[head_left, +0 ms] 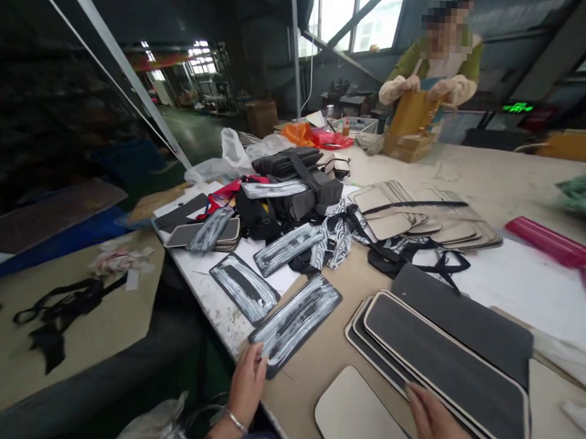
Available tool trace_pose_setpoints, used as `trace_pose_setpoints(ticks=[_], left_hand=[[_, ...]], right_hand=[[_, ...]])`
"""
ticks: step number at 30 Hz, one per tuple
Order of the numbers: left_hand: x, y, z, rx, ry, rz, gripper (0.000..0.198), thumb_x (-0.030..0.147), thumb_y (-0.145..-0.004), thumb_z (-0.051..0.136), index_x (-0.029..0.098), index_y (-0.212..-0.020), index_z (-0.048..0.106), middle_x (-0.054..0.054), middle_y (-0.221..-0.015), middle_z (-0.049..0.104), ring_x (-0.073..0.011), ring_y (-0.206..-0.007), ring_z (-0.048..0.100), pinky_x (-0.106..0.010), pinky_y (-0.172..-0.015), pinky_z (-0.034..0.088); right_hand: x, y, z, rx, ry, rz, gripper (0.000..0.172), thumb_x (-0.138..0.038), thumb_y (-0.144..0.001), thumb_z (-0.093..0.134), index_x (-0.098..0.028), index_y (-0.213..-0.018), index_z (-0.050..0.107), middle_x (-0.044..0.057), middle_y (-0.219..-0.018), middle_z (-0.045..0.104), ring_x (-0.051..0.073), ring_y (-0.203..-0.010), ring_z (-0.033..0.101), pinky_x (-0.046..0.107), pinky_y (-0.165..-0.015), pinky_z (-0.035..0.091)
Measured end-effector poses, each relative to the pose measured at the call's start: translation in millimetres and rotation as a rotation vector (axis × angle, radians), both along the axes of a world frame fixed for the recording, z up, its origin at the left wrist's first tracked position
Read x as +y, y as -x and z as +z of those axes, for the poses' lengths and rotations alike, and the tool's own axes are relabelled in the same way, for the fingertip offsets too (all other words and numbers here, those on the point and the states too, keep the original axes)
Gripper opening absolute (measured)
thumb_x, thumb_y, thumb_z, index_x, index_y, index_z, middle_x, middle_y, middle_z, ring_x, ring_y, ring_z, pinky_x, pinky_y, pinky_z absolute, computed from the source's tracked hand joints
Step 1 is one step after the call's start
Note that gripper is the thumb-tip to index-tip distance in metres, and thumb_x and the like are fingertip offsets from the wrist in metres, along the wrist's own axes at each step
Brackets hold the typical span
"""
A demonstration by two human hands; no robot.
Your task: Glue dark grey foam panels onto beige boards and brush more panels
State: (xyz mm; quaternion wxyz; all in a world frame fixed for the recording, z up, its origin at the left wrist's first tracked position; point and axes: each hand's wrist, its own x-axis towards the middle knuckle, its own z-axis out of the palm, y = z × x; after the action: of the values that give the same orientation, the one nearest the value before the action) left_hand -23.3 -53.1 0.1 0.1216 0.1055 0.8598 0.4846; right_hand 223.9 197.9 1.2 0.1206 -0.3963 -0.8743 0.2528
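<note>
My left hand (248, 379) has its fingers closed at the near-left end of a dark panel (295, 323) smeared with streaky white stuff, probably glue. That panel lies on the tabletop. Beyond it are two more smeared panels, one dark (244, 288) and one paler (289, 248). At the lower right, my right hand (437, 423) is stretched out, fingers extended, by the edge of a stack of dark panels with cream borders (446, 362). Nothing shows in its grasp. A blank cream board (362, 413) with rounded corners lies between my hands, partly behind the right one.
Black straps and bags (284, 200) are heaped at mid-table. Fanned cream boards (429, 216) and a pink roll (552, 240) lie to the right. Across the table a person (430, 64) handles a yellow-brown piece. A lower side table (98, 327) holds black straps.
</note>
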Motion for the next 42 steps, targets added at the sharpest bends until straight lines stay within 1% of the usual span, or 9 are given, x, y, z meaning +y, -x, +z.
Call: trace_pose_setpoints(ticks=[4, 7, 14, 18, 22, 29, 35, 38, 42], left_hand=[[-20.1, 10.9, -8.9, -0.093, -0.031, 0.081, 0.038, 0.040, -0.056, 0.064, 0.019, -0.086, 0.056, -0.010, -0.085, 0.060, -0.0263, -0.081, 0.058, -0.040, -0.078, 0.046], [-20.5, 12.2, -9.6, -0.244, -0.078, 0.129, 0.046, 0.043, -0.054, 0.064, 0.017, -0.090, 0.054, -0.010, -0.087, 0.060, -0.0256, -0.082, 0.059, -0.040, -0.080, 0.046], [-11.3, 23.5, -9.3, -0.565, -0.207, 0.298, 0.055, 0.044, -0.045, 0.069, 0.016, -0.090, 0.051, -0.004, -0.071, 0.060, -0.0203, -0.067, 0.060, -0.033, -0.067, 0.048], [-12.8, 36.3, -9.7, -0.763, -0.309, 0.382, 0.052, 0.042, -0.042, 0.073, 0.017, -0.082, 0.050, -0.001, -0.062, 0.059, -0.0186, -0.061, 0.061, -0.032, -0.064, 0.049], [-14.0, 43.9, -8.5, -0.826, -0.278, 0.329, 0.049, 0.040, -0.044, 0.073, 0.016, -0.081, 0.052, -0.001, -0.059, 0.061, -0.0170, -0.057, 0.060, -0.028, -0.058, 0.047], [-10.3, 37.8, -8.3, -0.914, -0.309, 0.187, 0.045, 0.043, -0.050, 0.072, 0.013, -0.080, 0.058, -0.001, -0.058, 0.060, -0.0117, -0.050, 0.056, -0.022, -0.048, 0.042], [11.2, 43.7, 6.7, -1.110, -0.536, 0.295, 0.029, 0.041, -0.073, 0.062, 0.013, -0.074, 0.056, -0.002, -0.054, 0.060, -0.0103, -0.048, 0.057, -0.019, -0.047, 0.043], [33.8, 56.4, 23.4, -1.239, -0.652, 0.252, 0.031, 0.041, -0.081, 0.053, 0.012, -0.069, 0.056, -0.004, -0.056, 0.061, -0.0110, -0.050, 0.058, -0.019, -0.046, 0.044], [60.1, 66.4, 47.5, -1.237, -0.717, 0.000, 0.023, 0.032, -0.073, 0.064, 0.012, -0.064, 0.058, -0.002, -0.057, 0.062, -0.0107, -0.051, 0.058, -0.020, -0.050, 0.046]], right_hand=[[-7.7, 128.1, 5.4, -0.045, 0.013, 0.139, 0.033, -0.029, -0.084, 0.032, -0.020, -0.095, 0.063, 0.008, -0.096, 0.066, 0.019, -0.089, 0.062, 0.030, -0.082, 0.046], [3.3, 196.9, 1.2, -0.165, -0.021, 0.133, 0.033, -0.015, -0.083, 0.033, -0.014, -0.101, 0.060, 0.012, -0.097, 0.063, 0.019, -0.094, 0.058, 0.027, -0.085, 0.041], [37.1, 245.4, -14.9, -0.334, -0.036, 0.088, 0.030, -0.017, -0.081, 0.039, -0.009, -0.101, 0.060, 0.014, -0.089, 0.060, 0.023, -0.090, 0.055, 0.032, -0.079, 0.040], [44.4, 243.1, -5.2, -0.391, 0.009, 0.091, 0.022, -0.018, -0.077, 0.041, -0.011, -0.086, 0.060, 0.008, -0.078, 0.059, 0.019, -0.076, 0.056, 0.029, -0.071, 0.042], [40.3, 228.1, 25.7, -0.398, 0.000, 0.125, 0.016, -0.020, -0.078, 0.041, -0.016, -0.078, 0.057, 0.006, -0.082, 0.057, 0.017, -0.079, 0.055, 0.027, -0.074, 0.040], [2.8, 201.6, 128.3, -0.094, -0.162, 0.351, 0.012, -0.023, -0.082, 0.037, -0.022, -0.077, 0.047, 0.002, -0.071, 0.055, 0.016, -0.067, 0.054, 0.025, -0.062, 0.042], [-20.9, 161.0, 213.2, 0.202, -0.452, 0.512, 0.012, -0.023, -0.084, 0.040, -0.025, -0.091, 0.049, 0.003, -0.078, 0.058, 0.014, -0.069, 0.057, 0.023, -0.062, 0.044], [-22.6, 122.4, 229.2, 0.237, -0.485, 0.547, 0.020, -0.024, -0.083, 0.043, -0.025, -0.101, 0.051, 0.005, -0.087, 0.059, 0.016, -0.079, 0.059, 0.024, -0.068, 0.046], [-24.9, 69.0, 231.3, 0.245, -0.501, 0.531, 0.026, -0.022, -0.081, 0.047, -0.028, -0.106, 0.051, 0.005, -0.095, 0.060, 0.018, -0.089, 0.059, 0.028, -0.075, 0.048]])
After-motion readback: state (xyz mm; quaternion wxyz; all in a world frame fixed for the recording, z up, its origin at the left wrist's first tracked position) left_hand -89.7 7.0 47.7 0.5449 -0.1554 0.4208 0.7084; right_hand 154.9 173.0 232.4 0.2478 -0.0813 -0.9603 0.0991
